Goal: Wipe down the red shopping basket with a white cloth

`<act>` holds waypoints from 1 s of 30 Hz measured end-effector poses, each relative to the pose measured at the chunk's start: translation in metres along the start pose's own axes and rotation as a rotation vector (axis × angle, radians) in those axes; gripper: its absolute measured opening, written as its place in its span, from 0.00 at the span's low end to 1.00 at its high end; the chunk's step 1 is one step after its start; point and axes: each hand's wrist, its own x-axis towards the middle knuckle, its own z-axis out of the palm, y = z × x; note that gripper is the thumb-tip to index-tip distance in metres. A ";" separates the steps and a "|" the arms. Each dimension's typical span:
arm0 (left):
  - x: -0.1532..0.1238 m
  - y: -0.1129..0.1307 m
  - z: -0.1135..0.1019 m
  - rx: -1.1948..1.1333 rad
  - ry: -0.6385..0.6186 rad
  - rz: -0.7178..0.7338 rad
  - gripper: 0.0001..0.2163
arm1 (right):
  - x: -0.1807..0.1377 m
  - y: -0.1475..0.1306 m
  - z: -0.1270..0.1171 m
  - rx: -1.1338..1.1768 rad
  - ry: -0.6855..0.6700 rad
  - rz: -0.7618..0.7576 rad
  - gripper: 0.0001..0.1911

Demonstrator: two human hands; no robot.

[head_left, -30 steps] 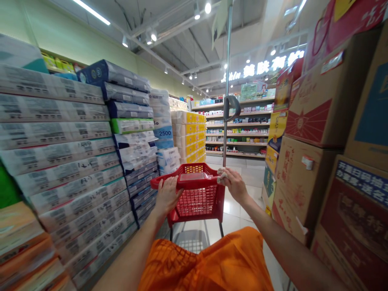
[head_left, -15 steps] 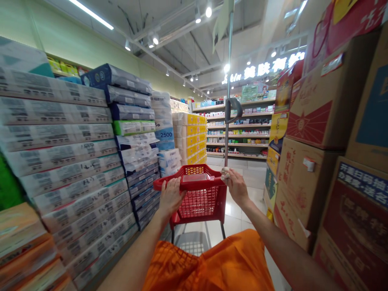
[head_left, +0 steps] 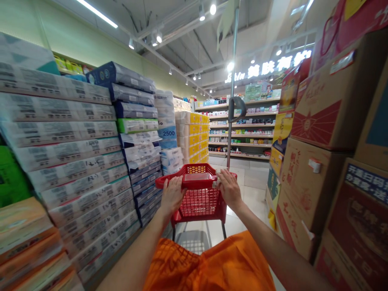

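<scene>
Shopping cart (head_left: 198,198), red plastic with a mesh basket, stands in the aisle directly ahead of me, between stacked goods on both sides. My left hand (head_left: 172,195) lies on the left part of its handle bar (head_left: 197,182), fingers curled over the top of the bar. My right hand (head_left: 228,189) lies on the right part of the same bar, fingers folded over it, with a small white crumpled scrap (head_left: 217,182) pressed between the fingers and the bar. A grey pole (head_left: 232,101) rises from the cart's far right corner toward the ceiling. To my left, wrapped tissue packs (head_left: 75,153) are piled in tall stacks close beside the cart. To my right, brown and red cardboard cartons (head_left: 327,121) are stacked high. Orange cloth (head_left: 212,266) fills the lower foreground between my forearms. Stocked shelves (head_left: 242,129) close the aisle in the distance.
</scene>
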 end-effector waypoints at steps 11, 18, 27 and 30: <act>0.001 0.005 0.003 0.011 -0.002 0.034 0.20 | 0.017 -0.052 0.024 0.075 -0.100 -0.174 0.19; 0.000 -0.014 0.001 0.093 -0.037 -0.105 0.21 | 0.012 0.000 0.007 0.007 0.003 0.075 0.18; -0.001 -0.009 -0.002 0.104 -0.018 -0.102 0.21 | 0.021 -0.055 0.022 0.103 -0.173 -0.199 0.20; -0.002 -0.009 -0.002 0.088 -0.011 -0.102 0.20 | 0.017 -0.028 0.011 0.026 -0.087 -0.031 0.19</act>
